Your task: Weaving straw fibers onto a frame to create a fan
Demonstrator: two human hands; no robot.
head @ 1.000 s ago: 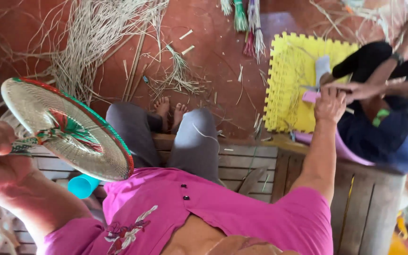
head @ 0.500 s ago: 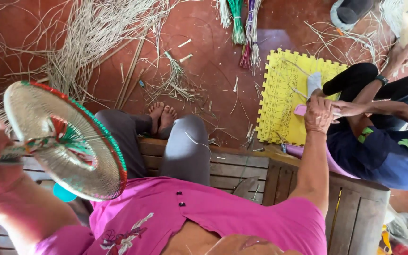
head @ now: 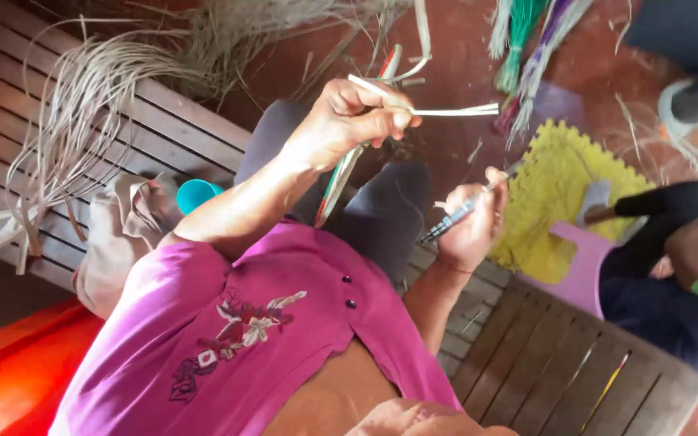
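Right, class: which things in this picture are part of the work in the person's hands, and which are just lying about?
In use:
- left hand gripping pale flat reed strips and the round woven fan, seen edge-on
- right hand holding a slim metal pen-like tool

Lying about:
- turquoise plastic cup
- loose dried straw bundle
- yellow foam mat
- green and purple dyed strands

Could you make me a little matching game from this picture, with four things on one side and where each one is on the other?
Things:
1. pale strips
2. thin metal tool
3. turquoise cup
4. yellow foam mat

Places:
A. on the slatted bench, beside a beige cloth
B. on the red floor, by a seated person in dark clothes
C. pinched in the left hand
D. gripped in the right hand

Pairs: 1-C, 2-D, 3-A, 4-B
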